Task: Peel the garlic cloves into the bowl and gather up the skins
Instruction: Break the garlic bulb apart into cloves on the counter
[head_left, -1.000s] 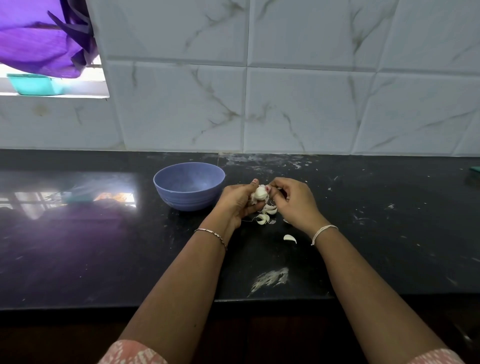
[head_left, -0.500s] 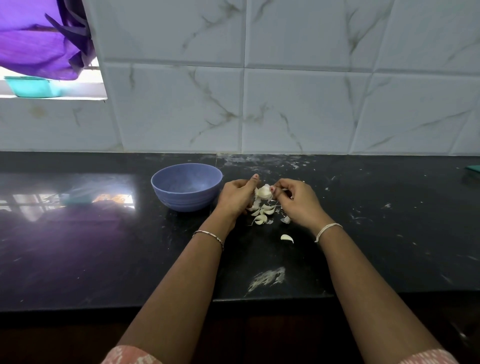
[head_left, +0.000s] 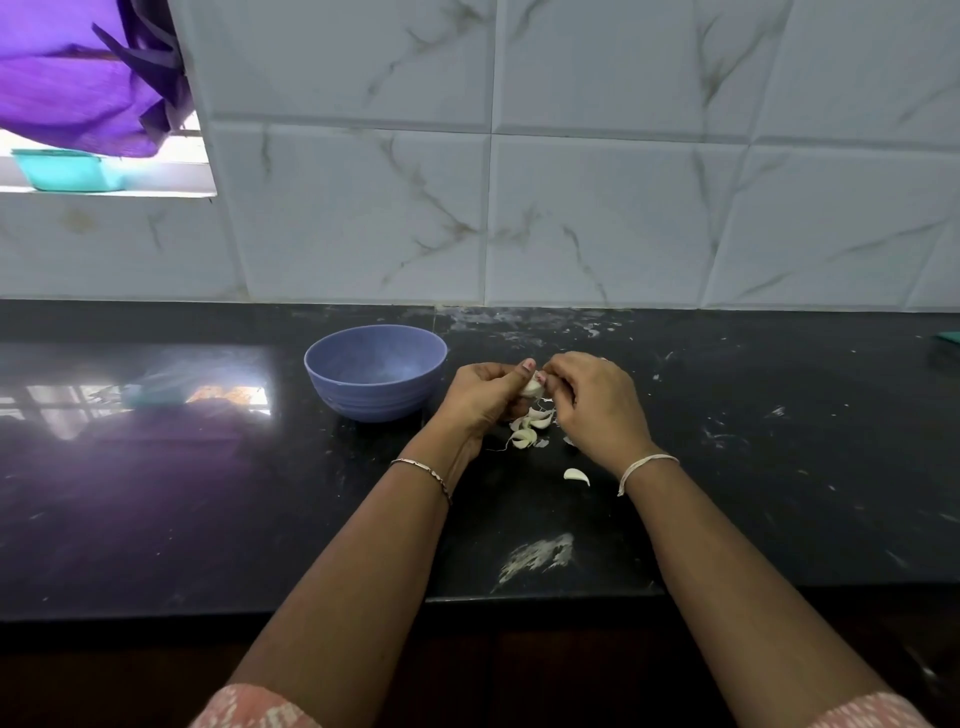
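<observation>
White smear (head_left: 537, 555) on the counter (head_left: 156, 519) near its front edge, nearer than the bowl (head_left: 374, 402) and to its right, same as before. Single loose clove (head_left: 576, 476) lies nearer than the bowl and right of it, unmoved. Pile of cloves and skins (head_left: 529, 428) just right of the bowl's base, below the hands, unchanged. Left hand (head_left: 480, 397) just right of the bowl, grip curled round the garlic (head_left: 533, 387), thumb up. Right hand (head_left: 597, 405) further right, grip pinching the garlic's top. Half a second ago the hands sat slightly apart with the garlic showing; now they have closed in and it is mostly hidden, held above the pile. Bowl has not moved. Behind the bowl, tiled wall (head_left: 597, 218); far left of it, teal tub (head_left: 62, 169) under purple cloth (head_left: 78, 78).
</observation>
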